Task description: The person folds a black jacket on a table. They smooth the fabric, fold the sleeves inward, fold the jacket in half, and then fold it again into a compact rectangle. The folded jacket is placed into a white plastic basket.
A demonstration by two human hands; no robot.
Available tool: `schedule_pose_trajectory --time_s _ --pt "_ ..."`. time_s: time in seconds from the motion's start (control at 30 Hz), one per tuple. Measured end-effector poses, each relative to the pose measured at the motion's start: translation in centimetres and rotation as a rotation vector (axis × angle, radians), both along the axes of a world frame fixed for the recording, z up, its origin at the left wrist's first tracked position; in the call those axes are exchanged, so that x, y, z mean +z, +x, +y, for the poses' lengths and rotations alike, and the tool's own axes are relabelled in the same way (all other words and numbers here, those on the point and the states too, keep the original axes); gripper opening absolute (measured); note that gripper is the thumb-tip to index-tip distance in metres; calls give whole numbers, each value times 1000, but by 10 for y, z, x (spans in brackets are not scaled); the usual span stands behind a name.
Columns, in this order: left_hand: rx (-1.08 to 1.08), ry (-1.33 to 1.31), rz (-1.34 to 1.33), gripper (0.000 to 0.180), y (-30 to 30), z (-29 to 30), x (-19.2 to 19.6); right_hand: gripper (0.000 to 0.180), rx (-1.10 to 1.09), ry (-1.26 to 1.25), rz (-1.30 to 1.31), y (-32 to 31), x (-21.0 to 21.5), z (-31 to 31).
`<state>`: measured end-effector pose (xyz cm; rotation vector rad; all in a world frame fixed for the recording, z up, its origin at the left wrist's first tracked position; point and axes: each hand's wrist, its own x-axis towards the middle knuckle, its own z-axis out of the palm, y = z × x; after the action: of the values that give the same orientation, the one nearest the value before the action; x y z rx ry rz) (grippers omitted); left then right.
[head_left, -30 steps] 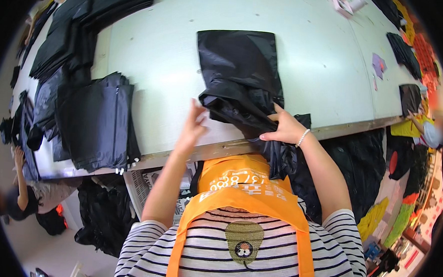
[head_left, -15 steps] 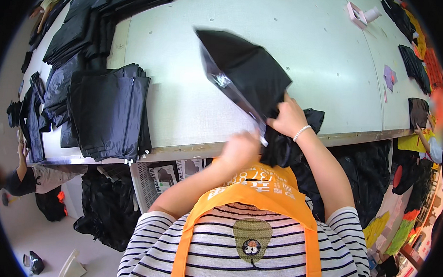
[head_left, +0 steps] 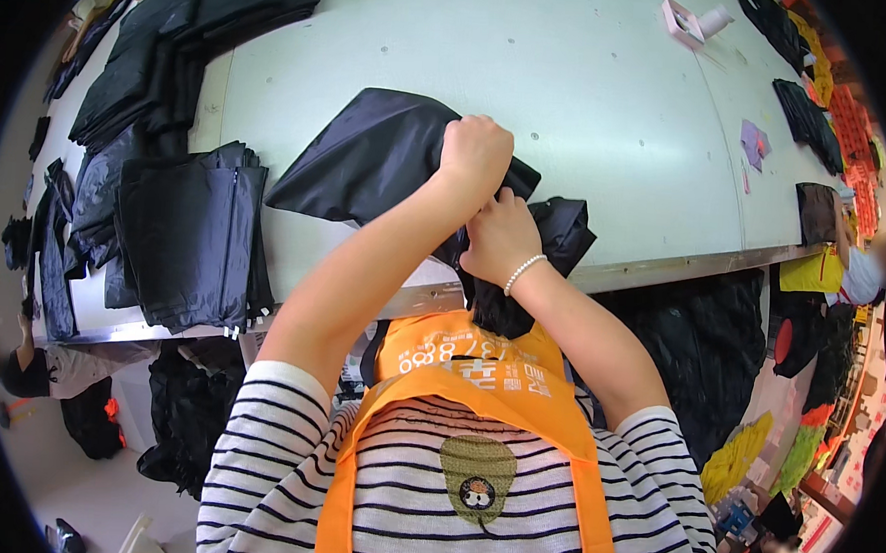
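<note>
A piece of shiny black fabric [head_left: 364, 157], folded over into a pointed shape, lies across the near part of the table. My left hand [head_left: 476, 156] is closed in a fist over its right part. Just below and to the right, my right hand [head_left: 503, 238], with a beaded bracelet at the wrist, has its fingers closed on the same fabric. More of the black cloth [head_left: 566, 231] bunches up beyond the right hand and hangs over the table edge in front of my orange apron. Which part of the fabric each hand pinches is hidden.
Left of the fabric sits a stack of folded black garments [head_left: 179, 243], with more black piles [head_left: 144, 61] behind. A pink box [head_left: 683, 24] and purple scrap [head_left: 754, 143] lie on the table's [head_left: 613, 85] far right. Another person [head_left: 849, 263] is at the right end.
The fabric has swung down to the left and lies lower. My left hand has moved up and over to its right part, and my right hand has come down toward me.
</note>
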<state>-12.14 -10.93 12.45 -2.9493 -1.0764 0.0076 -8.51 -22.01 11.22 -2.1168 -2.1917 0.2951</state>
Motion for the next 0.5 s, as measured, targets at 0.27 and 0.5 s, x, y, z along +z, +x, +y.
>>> schedule_pose_trajectory --time_s 0.27,0.5 --pt "-499 -69 -509 18 -43 -78 9 16 -440 38 -19 -3 -60 -14" --pt "-284 -321 -756 80 -148 -48 -36 31 -344 293 810 78 -74 -20"
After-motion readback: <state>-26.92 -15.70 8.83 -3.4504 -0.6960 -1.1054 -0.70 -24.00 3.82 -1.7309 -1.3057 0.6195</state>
